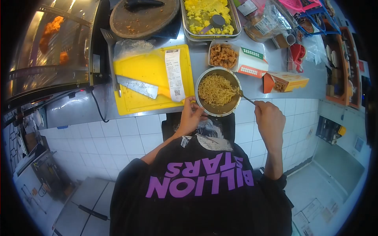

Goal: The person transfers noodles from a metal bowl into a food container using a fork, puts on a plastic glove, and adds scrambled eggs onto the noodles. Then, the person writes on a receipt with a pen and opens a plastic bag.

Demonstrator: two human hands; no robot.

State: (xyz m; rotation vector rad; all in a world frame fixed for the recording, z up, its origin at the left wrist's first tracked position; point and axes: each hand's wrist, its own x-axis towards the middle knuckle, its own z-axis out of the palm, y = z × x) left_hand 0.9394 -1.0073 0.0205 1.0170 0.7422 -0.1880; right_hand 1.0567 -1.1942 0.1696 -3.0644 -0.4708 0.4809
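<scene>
A round metal bowl [199, 109] of cooked noodles [215, 89] stands at the counter's front edge. My left hand [191, 115] is closed at the bowl's near left rim, its thumb and fingers against the metal. In my closed right hand [270, 120] is the thin handle of a spoon-like utensil [248, 98], whose head rests among the noodles at the bowl's right side. Left of the bowl lies a yellow cutting board [138, 104] bearing a long printed receipt [174, 72] and a cleaver [138, 86] with a yellow handle.
Behind the bowl are an open box of chopped fried pieces [223, 55] and an orange carton [289, 82]. A tray of yellow food [239, 33] and a round wooden block [143, 23] stand farther back. A glass heated cabinet [53, 43] borders the left.
</scene>
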